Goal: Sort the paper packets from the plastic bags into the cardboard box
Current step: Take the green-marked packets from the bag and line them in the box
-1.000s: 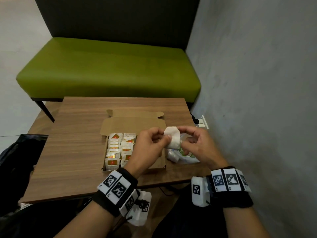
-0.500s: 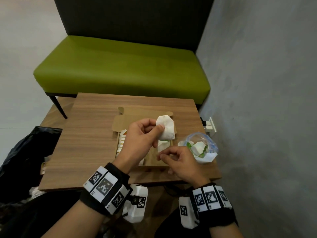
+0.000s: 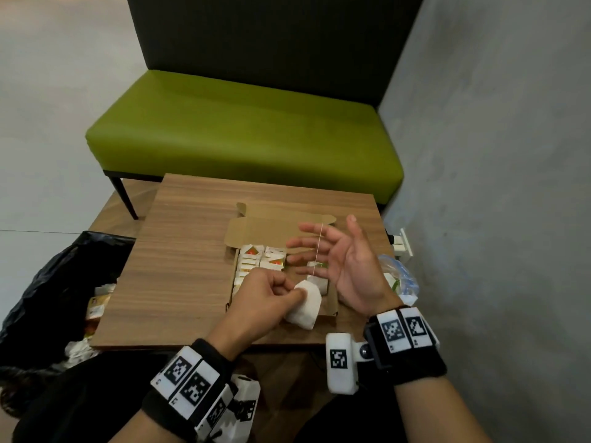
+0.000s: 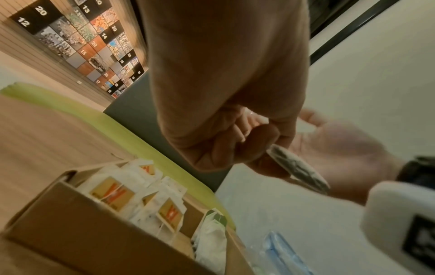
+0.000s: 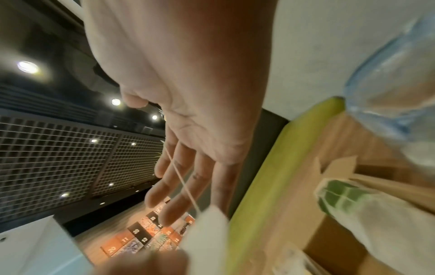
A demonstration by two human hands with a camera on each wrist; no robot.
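Head view, with both wrist views. The table carried the open cardboard box, already stocked with 2 or more rows of orange-labelled paper packets at its left side and 1 green-labelled packet at its right; the plastic bag, which held further packets, lay just beside the box on the right. The left hand pinched a white paper packet between thumb and forefinger above the near edge of the box. The right hand was released, palm up and fingers spread over the box, with the packet's thin string stretched from the packet up across its fingers. The step in hand appeared to be freeing and tidying 1 packet before filing it; the next move likely called for gathering the string, then setting the packet into the box's right side. Compared with 0.5 s earlier, the left hand had carried the packet lower and nearer, and the right hand had risen from the table's near edge and opened, drawing the string taut.
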